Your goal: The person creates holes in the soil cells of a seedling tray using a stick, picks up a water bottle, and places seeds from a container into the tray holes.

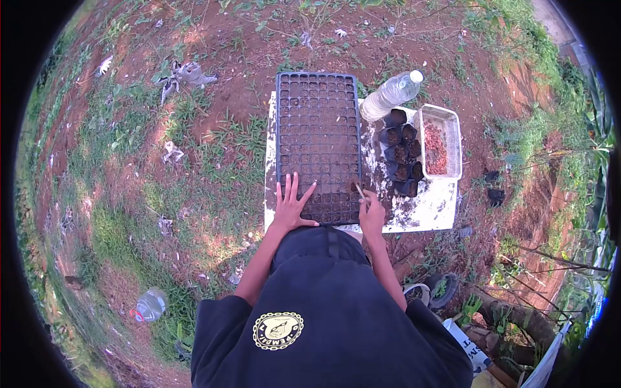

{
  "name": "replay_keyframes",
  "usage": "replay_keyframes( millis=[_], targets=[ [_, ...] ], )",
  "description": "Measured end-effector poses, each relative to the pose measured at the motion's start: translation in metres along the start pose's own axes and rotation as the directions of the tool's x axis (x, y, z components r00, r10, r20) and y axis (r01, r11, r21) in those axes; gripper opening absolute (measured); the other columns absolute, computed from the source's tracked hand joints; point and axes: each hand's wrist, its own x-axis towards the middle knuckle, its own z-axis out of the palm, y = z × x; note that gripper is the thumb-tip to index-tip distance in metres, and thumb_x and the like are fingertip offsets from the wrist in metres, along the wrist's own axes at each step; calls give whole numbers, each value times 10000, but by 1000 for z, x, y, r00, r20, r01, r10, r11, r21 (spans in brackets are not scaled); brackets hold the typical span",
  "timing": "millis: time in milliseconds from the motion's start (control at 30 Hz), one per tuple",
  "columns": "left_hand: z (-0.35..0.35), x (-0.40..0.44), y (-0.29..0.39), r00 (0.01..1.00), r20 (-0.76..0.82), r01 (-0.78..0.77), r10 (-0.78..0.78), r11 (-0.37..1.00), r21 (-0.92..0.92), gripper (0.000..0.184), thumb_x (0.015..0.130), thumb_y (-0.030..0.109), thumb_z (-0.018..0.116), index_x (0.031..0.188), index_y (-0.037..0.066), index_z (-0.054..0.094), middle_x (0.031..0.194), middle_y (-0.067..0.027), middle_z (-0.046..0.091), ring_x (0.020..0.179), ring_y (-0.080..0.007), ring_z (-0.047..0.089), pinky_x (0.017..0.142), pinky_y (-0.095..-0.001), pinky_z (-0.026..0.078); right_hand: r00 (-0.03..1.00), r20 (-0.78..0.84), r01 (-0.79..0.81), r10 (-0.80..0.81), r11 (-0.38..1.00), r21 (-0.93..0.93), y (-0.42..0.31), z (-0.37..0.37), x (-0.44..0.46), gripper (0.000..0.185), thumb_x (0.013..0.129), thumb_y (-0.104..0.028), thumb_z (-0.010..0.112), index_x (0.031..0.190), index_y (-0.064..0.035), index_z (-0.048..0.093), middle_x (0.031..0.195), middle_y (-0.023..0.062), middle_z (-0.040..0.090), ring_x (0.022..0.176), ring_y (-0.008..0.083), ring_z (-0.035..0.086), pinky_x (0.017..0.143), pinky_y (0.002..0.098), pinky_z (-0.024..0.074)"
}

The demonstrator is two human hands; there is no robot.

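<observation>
A black seedling tray [320,139] with many small soil-filled cells lies lengthwise in front of me on a white board [427,210]. My left hand [292,205] rests on its near left corner, fingers spread over the cells. At the near right edge, my right hand [371,216] is closed around a thin light-brown stick [359,190], whose tip points at a cell near that edge. Right of the tray stand several small black pots of soil [400,154]. Beyond them is a white plastic basket [458,142] holding reddish seeds or granules [435,149].
A clear plastic bottle [391,96] leans at the board's far right. Dark soil is scattered on the board between tray and pots. Another plastic bottle [152,304] lies on the grass to the left. A crumpled grey rag [187,75] and bits of litter lie on the ground.
</observation>
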Motion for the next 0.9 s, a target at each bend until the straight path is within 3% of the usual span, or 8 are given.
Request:
replay_keyframes(
  millis=[100,167,400,500,633,700,767,900],
  targets=[
    [1,0,-2,1000,19,-4,4,1000,-4,1269,531,776,753,1582,307,218,1613,-290,27,1493,-480,-2,1155,-661,25,1000,26,-21,16,980,198,13,14,-1,226,917,-82,597,1124,4,631,871,201,705,794,354,696,720,437,523],
    [1,-1,-2,1000,18,-9,9,1000,5,1268,534,783,745,1583,306,217,1613,-290,28,1492,-482,-2,1154,-663,27,997,37,-77,71,978,193,20,21,-3,193,928,-84,620,1097,-8,671,844,141,718,720,198,666,678,329,499],
    [2,-1,-2,999,26,-21,20,1000,16,1262,542,790,734,1584,304,214,1611,-293,33,1492,-482,-1,1150,-671,33,996,-49,88,-79,972,216,26,31,2,216,942,-71,585,1135,-9,659,869,154,721,746,209,678,693,342,504],
    [2,0,-2,1000,-14,-19,19,1000,16,1300,495,758,775,1581,319,211,1616,-272,45,1499,-460,19,1164,-656,38,1000,-9,31,-30,965,261,19,25,3,231,925,-33,556,1135,0,648,935,204,702,865,325,693,776,398,524],
    [2,-1,-3,1000,5,-21,21,999,24,1272,526,782,746,1582,307,218,1614,-284,39,1496,-471,6,1155,-665,32,996,27,-87,84,976,201,16,6,-3,247,932,-67,551,1168,-71,625,854,165,704,792,333,691,713,417,518],
    [3,-1,-4,999,23,-23,23,999,23,1252,551,802,722,1583,299,221,1611,-294,36,1493,-482,-1,1146,-675,31,979,83,-187,185,982,8,21,-1,0,176,943,-128,573,1106,-108,638,746,101,700,690,250,691,643,384,508],
    [4,-1,-4,999,9,-32,32,999,28,1252,552,803,721,1583,300,219,1612,-293,32,1493,-481,-3,1148,-671,28,985,94,-142,143,990,-19,22,-6,6,104,938,-145,576,1024,-119,628,721,113,694,679,311,691,640,436,513],
    [5,0,-2,999,-21,-26,26,999,27,1284,508,771,760,1580,315,220,1617,-274,43,1500,-457,12,1164,-651,31,979,202,25,41,949,-314,17,-9,35,86,918,-175,594,968,-116,630,777,167,695,750,385,684,677,508,515]
  ],
)
